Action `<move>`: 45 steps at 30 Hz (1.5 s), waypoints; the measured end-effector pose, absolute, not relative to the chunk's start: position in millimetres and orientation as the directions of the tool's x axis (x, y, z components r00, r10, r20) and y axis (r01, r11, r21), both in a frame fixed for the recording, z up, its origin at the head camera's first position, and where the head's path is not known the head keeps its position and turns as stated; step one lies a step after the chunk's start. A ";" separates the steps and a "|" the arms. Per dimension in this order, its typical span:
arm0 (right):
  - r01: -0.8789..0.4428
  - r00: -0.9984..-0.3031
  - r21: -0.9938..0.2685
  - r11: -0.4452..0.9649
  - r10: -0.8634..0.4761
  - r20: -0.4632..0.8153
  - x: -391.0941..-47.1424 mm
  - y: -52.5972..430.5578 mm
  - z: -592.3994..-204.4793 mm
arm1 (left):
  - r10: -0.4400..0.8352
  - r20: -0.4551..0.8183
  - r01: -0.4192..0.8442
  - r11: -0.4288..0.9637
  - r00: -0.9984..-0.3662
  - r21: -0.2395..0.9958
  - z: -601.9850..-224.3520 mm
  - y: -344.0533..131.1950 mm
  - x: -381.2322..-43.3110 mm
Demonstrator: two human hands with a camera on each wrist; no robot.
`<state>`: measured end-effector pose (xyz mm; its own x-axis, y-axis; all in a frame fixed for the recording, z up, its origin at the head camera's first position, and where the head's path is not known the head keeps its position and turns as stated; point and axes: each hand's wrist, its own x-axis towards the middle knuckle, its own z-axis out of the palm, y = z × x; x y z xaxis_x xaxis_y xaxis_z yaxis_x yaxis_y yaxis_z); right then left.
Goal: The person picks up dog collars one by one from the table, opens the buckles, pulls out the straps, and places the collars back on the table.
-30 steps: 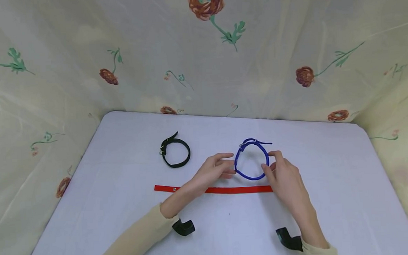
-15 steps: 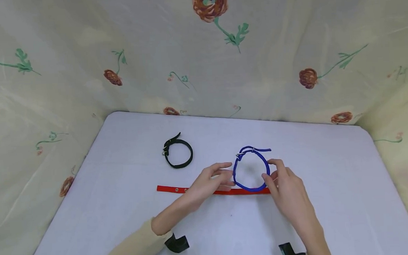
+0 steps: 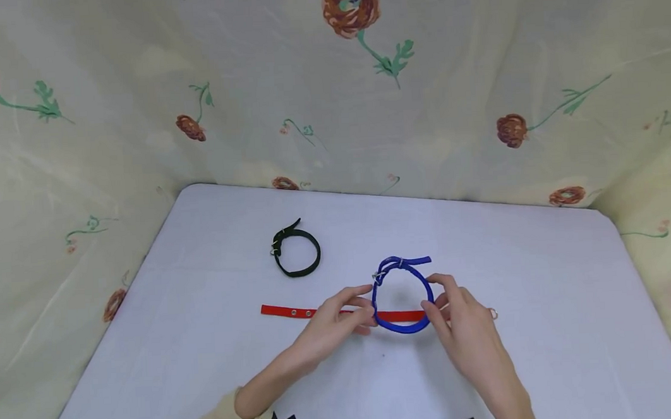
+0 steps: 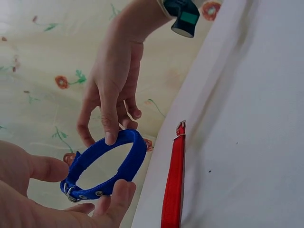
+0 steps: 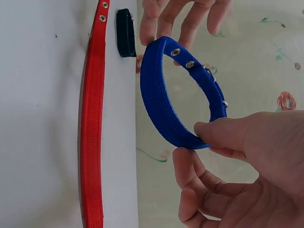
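Note:
A blue pet collar, buckled into a loop, is held up above the table between both hands. My right hand pinches its right side between thumb and index finger, plain in the right wrist view. On the buckle side, my left hand holds the collar lightly with thumb and fingertips. Metal eyelets and a ring show on the blue band in the left wrist view. Beneath it a red collar lies stretched out flat, partly hidden by the hands; its buckle end appears in the left wrist view.
Farther back to the left, a black collar rests on the white table as a buckled loop. Flower-printed curtains hang behind the table and along its sides.
Both hands have brought the blue collar toward the person and slightly left, so it now overlaps the red collar in the head view. The red and black collars stay on the table.

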<state>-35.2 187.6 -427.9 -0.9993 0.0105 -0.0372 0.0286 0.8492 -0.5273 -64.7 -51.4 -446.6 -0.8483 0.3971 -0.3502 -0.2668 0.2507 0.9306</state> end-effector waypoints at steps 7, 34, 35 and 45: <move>0.015 -0.998 -0.530 0.848 -0.016 -0.055 -30.0 179.2 -429.1 | 0.379 -0.360 -0.285 0.240 -0.853 0.928 -449.5 -59.9 -52.5; -0.064 -0.995 -0.564 0.824 -0.093 -0.024 -19.8 164.8 -433.7 | 0.317 -0.211 -0.095 0.344 -0.925 0.934 -459.3 -70.3 -29.7; -0.067 -0.995 -0.558 0.827 -0.093 -0.018 -19.9 164.6 -433.8 | 0.312 -0.195 -0.075 0.356 -0.930 0.931 -459.9 -70.3 -29.9; -0.063 -0.996 -0.528 0.847 -0.090 -0.025 -16.6 162.6 -432.7 | 0.270 -0.080 0.050 0.444 -0.960 0.895 -463.7 -69.1 -30.2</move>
<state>-16.6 162.6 -432.7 -0.9956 -0.0904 -0.0251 -0.0635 0.8466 -0.5284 -30.2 -69.1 -463.7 -0.9596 0.2698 -0.0800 0.0501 0.4438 0.8947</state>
